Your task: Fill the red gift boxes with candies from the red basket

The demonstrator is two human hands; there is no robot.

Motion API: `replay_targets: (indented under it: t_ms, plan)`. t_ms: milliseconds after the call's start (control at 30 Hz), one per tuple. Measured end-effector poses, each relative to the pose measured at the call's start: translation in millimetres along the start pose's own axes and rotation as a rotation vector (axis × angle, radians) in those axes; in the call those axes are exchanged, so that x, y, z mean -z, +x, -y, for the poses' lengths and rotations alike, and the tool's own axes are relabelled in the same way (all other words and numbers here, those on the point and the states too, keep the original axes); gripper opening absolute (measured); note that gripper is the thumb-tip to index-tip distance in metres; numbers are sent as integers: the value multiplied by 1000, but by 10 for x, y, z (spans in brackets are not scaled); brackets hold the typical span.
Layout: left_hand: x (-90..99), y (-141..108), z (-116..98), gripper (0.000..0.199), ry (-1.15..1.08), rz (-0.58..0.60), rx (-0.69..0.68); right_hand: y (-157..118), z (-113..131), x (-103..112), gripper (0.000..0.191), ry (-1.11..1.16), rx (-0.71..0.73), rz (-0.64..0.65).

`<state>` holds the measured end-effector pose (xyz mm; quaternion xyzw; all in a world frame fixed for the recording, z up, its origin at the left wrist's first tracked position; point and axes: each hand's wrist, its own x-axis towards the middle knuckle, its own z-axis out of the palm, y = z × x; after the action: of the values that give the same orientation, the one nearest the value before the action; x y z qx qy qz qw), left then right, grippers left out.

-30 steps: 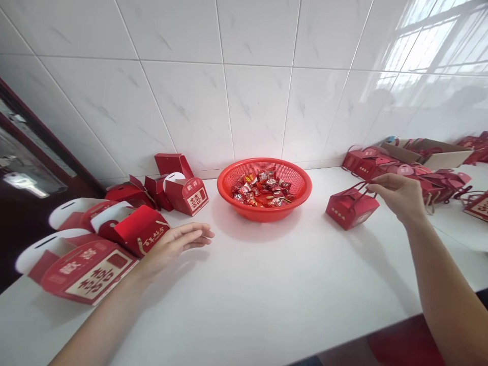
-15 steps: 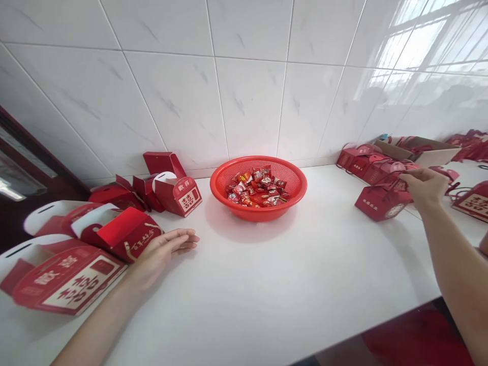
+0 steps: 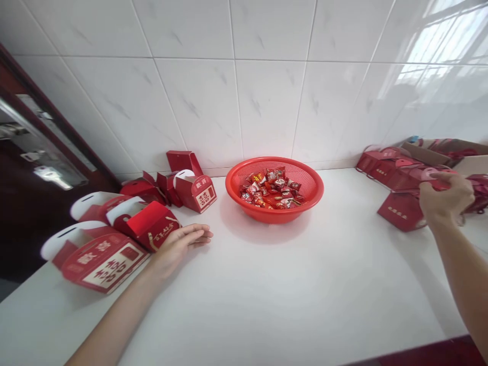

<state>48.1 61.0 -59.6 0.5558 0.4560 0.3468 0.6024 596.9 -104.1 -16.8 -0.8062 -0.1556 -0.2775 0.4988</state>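
Note:
My left hand rests on the white table beside a red box with cord handles, its fingers loosely stretched out and nothing in them. On the right, my right hand is over a small closed red box. Its fingers are blurred, and whether they touch the box's handle is unclear. A red plastic basket stands between the hands, near the wall, with several wrapped candies inside.
Several open red gift boxes stand at the left, with smaller ones behind. More red boxes line the wall at the right, beside an open cardboard box. A dark frame edges the left.
The view has turned left. My right hand has shifted from the small box's handle toward its right side, and the handle cords no longer show clearly. My left hand keeps its place beside the boxes.

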Motion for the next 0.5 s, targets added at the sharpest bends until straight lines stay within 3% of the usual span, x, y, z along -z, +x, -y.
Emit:
replay_targets:
  t_ms: [100,200,267,333,400,500]
  plan:
    - [-2,-6,29,37,38,9,-27,-387,232,24,18,157,197,49]
    - [-15,-7,84,39,137,-5,-63,-1007,529,146,16,445,678,174]
    - [-30,-10,116,39,222,-1,-101,-1540,727,279,20,593,982,432]
    - [-40,-18,135,37,322,11,-156,-2126,886,421,22,768,1184,718]
    - [-33,-32,139,35,418,4,-225,-2693,984,547,16,922,1393,896]
    - [20,-63,125,31,517,-72,-375,-3335,1024,702,11,1164,1532,1191]
